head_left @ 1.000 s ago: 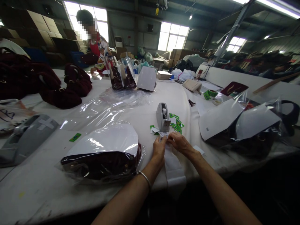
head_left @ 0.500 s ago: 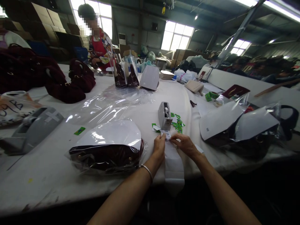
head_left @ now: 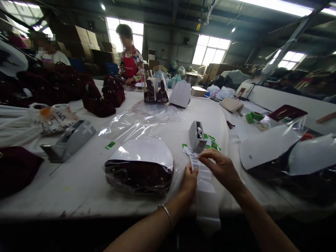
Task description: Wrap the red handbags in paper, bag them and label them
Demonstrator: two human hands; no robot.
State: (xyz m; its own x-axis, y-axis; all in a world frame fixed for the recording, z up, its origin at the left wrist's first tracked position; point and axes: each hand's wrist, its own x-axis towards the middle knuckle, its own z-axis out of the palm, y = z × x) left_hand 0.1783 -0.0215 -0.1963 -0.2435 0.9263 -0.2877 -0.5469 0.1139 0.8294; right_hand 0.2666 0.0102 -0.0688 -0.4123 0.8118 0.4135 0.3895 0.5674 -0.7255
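Note:
My left hand (head_left: 190, 180) pinches a long white strip of printed labels (head_left: 207, 196), which hangs over the table's front edge. Thumb and forefinger of my right hand (head_left: 219, 164) are pressed together at the strip's right side, near its printed upper part; whether a label is between them is too small to tell. Just beyond the strip stands a grey tape dispenser (head_left: 197, 135), with small green-and-white tags (head_left: 213, 142) beside it. To the left of my left hand lies a dark red bag in clear plastic (head_left: 139, 175), a white sheet (head_left: 144, 150) over its upper part.
A second grey dispenser (head_left: 72, 141) and dark red bags (head_left: 101, 99) are on the left. Plastic-wrapped bags with white sheets (head_left: 267, 145) fill the right. Upright wrapped bags (head_left: 154, 91) stand farther back. A person in a red apron (head_left: 129, 66) is across the table; another sits behind the left pile.
The view has turned left, shifting things rightward. My left hand has moved down the strip, and more printed labels show between my hands. My right hand is now higher than my left.

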